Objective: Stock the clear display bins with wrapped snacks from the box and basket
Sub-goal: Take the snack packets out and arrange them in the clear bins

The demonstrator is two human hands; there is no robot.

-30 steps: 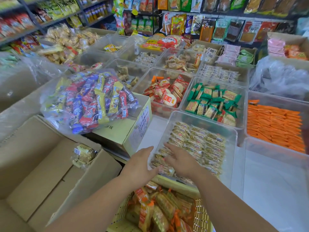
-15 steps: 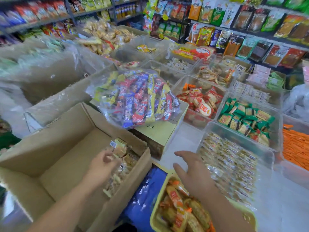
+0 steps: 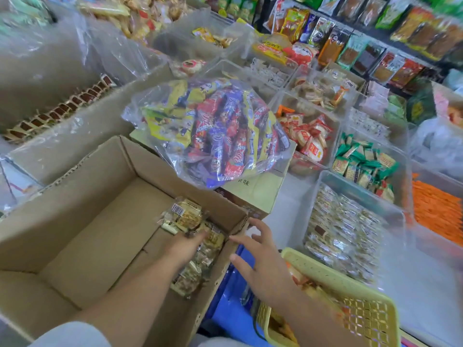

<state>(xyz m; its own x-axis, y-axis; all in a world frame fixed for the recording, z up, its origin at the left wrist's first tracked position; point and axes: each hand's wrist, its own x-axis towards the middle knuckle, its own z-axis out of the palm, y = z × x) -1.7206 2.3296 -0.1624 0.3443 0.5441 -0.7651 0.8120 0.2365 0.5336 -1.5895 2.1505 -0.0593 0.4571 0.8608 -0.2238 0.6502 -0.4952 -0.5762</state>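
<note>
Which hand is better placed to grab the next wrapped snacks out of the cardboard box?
Left. The left hand is already inside the cardboard box, on the wrapped snacks. The right hand hangs open outside the box wall, above the yellow basket.

A white counter (image 3: 283, 204) carries the goods. Just past the right hand's fingertips (image 3: 259, 222) its bare strip runs between a yellow-green carton (image 3: 258, 194) and a clear bin of wrapped snacks (image 3: 343, 236). Beyond the bin stand more clear bins (image 3: 313, 131), packed edge to edge. Right of the fingers, the counter lies bare (image 3: 431, 284) beside a yellow basket (image 3: 350, 291).
</note>
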